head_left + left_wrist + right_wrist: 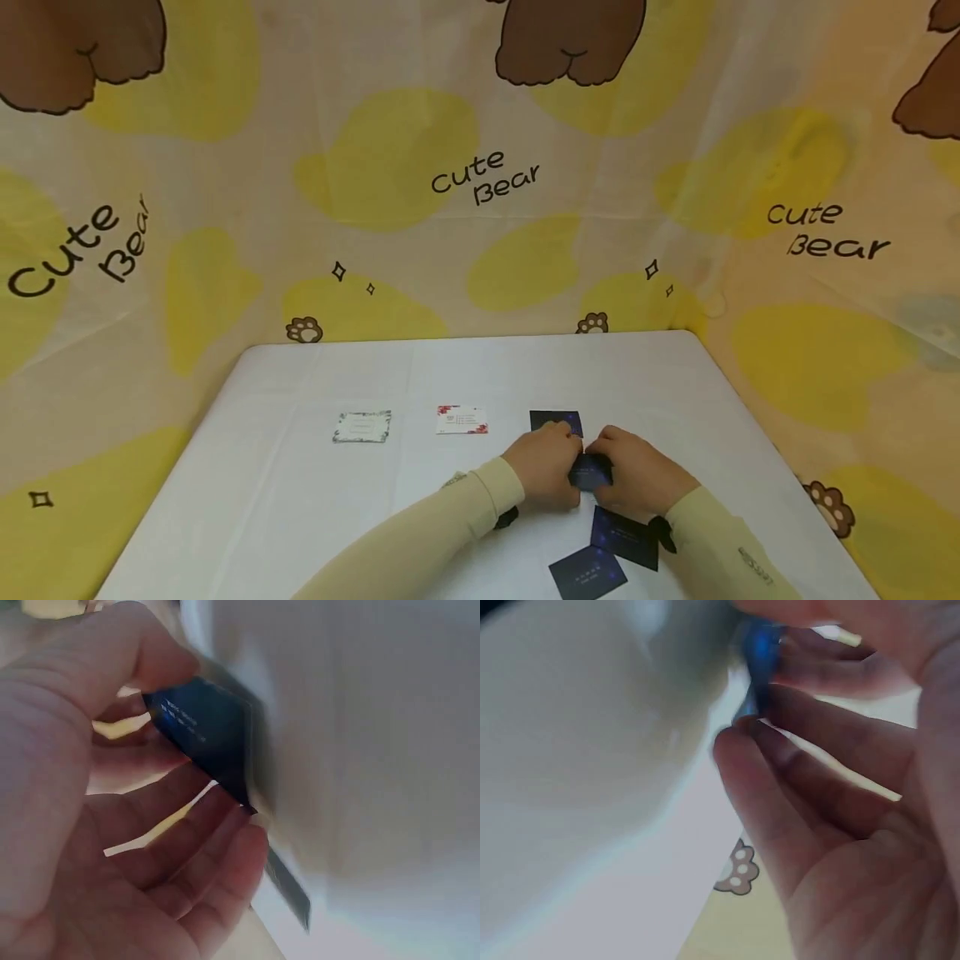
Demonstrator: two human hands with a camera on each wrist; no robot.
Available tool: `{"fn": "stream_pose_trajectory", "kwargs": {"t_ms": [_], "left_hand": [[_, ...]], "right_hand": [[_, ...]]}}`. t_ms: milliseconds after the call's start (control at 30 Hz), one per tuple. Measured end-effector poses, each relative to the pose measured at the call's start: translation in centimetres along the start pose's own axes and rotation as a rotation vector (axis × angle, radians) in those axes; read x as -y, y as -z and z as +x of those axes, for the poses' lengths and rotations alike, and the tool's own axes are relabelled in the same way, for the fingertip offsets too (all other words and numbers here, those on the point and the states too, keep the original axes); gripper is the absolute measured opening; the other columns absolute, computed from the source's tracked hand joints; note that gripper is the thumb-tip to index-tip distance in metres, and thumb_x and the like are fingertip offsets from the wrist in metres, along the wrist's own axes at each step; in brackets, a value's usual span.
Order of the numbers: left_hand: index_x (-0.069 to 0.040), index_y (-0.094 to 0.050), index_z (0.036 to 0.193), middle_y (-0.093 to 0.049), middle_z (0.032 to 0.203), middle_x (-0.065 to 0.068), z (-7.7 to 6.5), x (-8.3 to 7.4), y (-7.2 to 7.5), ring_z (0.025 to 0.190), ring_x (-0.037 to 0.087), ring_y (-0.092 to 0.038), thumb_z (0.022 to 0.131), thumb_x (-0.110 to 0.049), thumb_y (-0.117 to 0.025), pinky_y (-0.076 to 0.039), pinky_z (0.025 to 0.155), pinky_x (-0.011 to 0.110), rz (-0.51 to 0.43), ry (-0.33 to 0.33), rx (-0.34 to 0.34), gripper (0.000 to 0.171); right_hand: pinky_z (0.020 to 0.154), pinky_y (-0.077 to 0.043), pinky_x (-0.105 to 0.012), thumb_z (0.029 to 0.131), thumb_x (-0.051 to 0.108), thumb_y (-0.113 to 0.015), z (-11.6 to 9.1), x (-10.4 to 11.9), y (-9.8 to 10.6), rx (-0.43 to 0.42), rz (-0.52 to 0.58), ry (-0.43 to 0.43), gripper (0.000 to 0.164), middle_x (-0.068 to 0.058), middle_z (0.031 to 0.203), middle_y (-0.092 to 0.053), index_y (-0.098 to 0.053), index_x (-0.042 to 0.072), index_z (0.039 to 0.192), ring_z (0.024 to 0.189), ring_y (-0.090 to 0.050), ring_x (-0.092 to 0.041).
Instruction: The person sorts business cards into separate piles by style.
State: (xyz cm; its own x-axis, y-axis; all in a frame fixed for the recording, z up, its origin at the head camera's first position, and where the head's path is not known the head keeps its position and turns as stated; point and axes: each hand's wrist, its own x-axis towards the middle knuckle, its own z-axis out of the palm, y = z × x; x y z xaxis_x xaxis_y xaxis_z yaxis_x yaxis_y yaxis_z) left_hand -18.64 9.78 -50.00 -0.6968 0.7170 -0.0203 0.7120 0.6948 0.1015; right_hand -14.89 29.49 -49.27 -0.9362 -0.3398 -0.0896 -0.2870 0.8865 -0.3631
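Both hands meet over the right part of the table at one dark blue business card (pixel 591 472). My left hand (pixel 547 467) pinches its left side; thumb and fingers lie on either side of the card (pixel 214 731) in the left wrist view. Opposite, my right hand (pixel 637 471) pinches the right side, and the right wrist view shows a narrow blue part of the card (pixel 761 656) between thumb and fingers. Just behind the left hand lies another dark card (pixel 555 420), partly covered by it. Nearer the front, two more dark cards, one (pixel 625 537) beside the right wrist, another (pixel 587 573) touching its corner.
On the white table (pixel 300 500), a white card with a leafy border (pixel 362 427) lies at the left. A white card with red flowers (pixel 462 420) lies between it and the dark cards. A patterned cloth (pixel 525 250) hangs behind the table.
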Motion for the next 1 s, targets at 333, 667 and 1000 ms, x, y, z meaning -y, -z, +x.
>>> {"fn": "stream_pose_trajectory", "kwargs": {"t_ms": [333,667,1000], "left_hand": [[-0.017,-0.074,0.134,-0.071,0.122,0.001,3.0,5.9,0.8,0.106,0.015,-0.065,0.086,-0.039,-0.089,-0.058,0.089,0.029,-0.023,0.093,-0.048,0.055],[-0.010,-0.070,0.140,-0.070,0.127,0.005,3.2,7.0,0.3,0.111,0.017,-0.063,0.091,-0.035,-0.085,-0.056,0.099,0.027,-0.137,0.096,-0.030,0.057],[-0.009,-0.071,0.139,-0.070,0.125,0.005,3.0,6.7,0.0,0.108,0.016,-0.063,0.088,-0.032,-0.086,-0.056,0.095,0.027,-0.165,0.132,-0.012,0.058]], "right_hand": [[0.106,-0.057,-0.050,0.087,0.019,-0.088,6.6,-1.2,-0.4,-0.107,-0.060,0.031,0.053,-0.005,0.128,-0.070,-0.072,0.006,0.136,0.115,-0.069,-0.024],[0.107,-0.057,-0.048,0.088,0.013,-0.086,7.5,-1.0,-0.4,-0.078,-0.042,0.011,0.033,-0.003,0.123,-0.072,-0.078,0.009,0.120,0.114,-0.068,-0.024],[0.105,-0.057,-0.048,0.089,0.009,-0.084,7.6,-1.0,-1.0,-0.068,-0.013,0.021,0.027,-0.002,0.118,-0.071,-0.078,0.008,0.116,0.111,-0.068,-0.023]]}}
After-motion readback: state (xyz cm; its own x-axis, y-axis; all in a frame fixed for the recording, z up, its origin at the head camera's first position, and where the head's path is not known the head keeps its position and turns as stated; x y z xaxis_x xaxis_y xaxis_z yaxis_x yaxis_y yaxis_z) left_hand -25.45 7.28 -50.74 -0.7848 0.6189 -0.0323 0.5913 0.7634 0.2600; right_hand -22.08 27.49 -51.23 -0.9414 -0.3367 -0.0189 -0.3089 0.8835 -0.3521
